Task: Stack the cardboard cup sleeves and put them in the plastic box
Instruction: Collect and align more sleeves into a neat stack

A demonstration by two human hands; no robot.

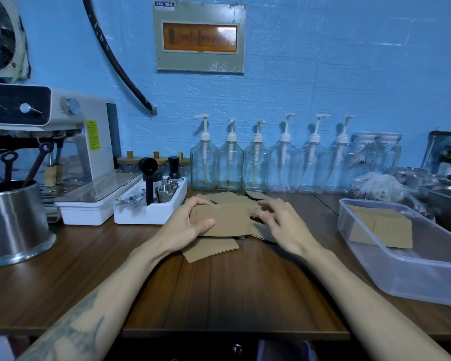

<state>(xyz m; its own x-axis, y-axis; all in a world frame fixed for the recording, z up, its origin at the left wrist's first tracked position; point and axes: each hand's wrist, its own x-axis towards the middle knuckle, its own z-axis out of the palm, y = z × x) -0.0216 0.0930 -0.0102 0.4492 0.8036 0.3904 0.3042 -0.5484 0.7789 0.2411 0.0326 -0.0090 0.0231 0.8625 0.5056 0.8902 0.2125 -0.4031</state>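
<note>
Steel pot (13,222) sits way off on my left, next to the espresso machine (63,142) and a white tray of coffee tools (151,204). Moving in, my left hand (190,225) is clamped on a small stack of cardboard cup sleeves (224,221), thumb on top and fingers curled over the far edge. One loose sleeve (211,250) lies flat on the wooden counter (219,290) just under that hand, and more loose sleeves (229,198) are scattered right behind it. My right hand (281,225) is beside the stack with fingers spread apart, gripping nothing as far as I can see. Empty pump bottles (271,157) line the blue wall. Far right is the plastic box (412,272), with a couple of sleeves in the box (385,227) lying flat already.
</note>
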